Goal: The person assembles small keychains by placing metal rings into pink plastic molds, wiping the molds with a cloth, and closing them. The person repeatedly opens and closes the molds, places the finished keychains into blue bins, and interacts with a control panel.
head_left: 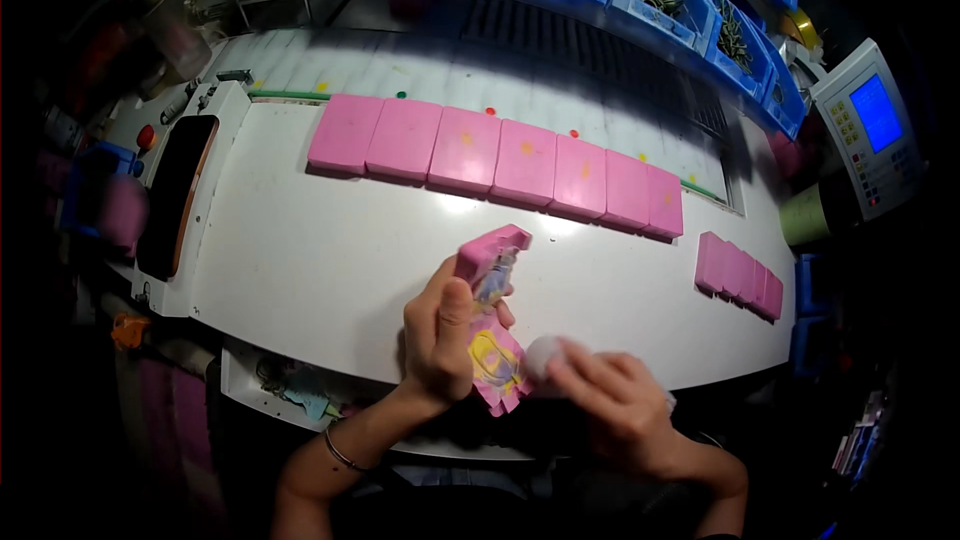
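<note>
My left hand [438, 335] is closed round a pink block-shaped mould, which is spread open near the front edge of the white table. The mould's upper half [480, 248] is tilted, with a bluish-grey, shiny hollow on its inner side. Its lower half [497, 365] hangs down with a jagged edge and a yellow-stained oval hollow. Beside that lower half is my right hand [622, 408], its fingers bent round a white, rounded, soft-looking wad [543, 355]. Motion blurs the wad and fingertips, and I cannot tell whether the wad touches the mould.
A row of several pink blocks [525, 160] crosses the far part of the white table [300, 270]. A smaller row [738, 275] stands at the right. Blue bins [660, 5] line the back. A control panel with a blue screen [875, 112] is far right; a black flat panel [178, 195] lies left.
</note>
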Tool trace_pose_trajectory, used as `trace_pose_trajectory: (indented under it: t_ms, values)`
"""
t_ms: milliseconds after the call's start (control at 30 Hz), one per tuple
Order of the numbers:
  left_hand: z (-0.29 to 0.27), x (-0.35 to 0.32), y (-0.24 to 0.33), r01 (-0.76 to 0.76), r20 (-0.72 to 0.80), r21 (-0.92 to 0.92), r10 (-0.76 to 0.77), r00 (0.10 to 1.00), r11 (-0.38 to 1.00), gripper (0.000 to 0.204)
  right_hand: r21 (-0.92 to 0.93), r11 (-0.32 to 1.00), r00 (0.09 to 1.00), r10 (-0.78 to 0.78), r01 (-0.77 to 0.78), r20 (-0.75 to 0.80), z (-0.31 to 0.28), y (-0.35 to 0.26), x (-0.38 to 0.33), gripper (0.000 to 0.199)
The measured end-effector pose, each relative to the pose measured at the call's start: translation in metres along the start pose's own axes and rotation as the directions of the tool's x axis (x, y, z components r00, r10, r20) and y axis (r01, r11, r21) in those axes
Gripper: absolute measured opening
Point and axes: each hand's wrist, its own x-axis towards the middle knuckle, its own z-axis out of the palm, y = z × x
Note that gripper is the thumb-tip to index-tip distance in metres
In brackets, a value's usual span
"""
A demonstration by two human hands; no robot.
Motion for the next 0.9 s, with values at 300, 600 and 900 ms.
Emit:
trace_pose_trajectory:
  t_ms: [300,600,900]
  values:
    - [-0.005,-0.006,0.016,-0.004,0.338,-0.003,0.005,0.941,1.0,0.079,0.647,0.76,0.969,0.201,-0.064,-0.14,-0.002,-0.006,0.051,0.064]
    - [-0.019,-0.004,0.033,-0.157,0.243,0.029,0.145,0.959,0.987,0.034,0.606,0.793,0.949,0.238,-0.065,-0.209,0.0,-0.01,0.062,0.031]
    - [-0.02,-0.003,0.054,-0.377,0.255,0.72,0.282,0.925,0.583,0.088,0.709,0.698,0.814,0.469,-0.104,-0.342,0.031,-0.016,0.093,0.031]
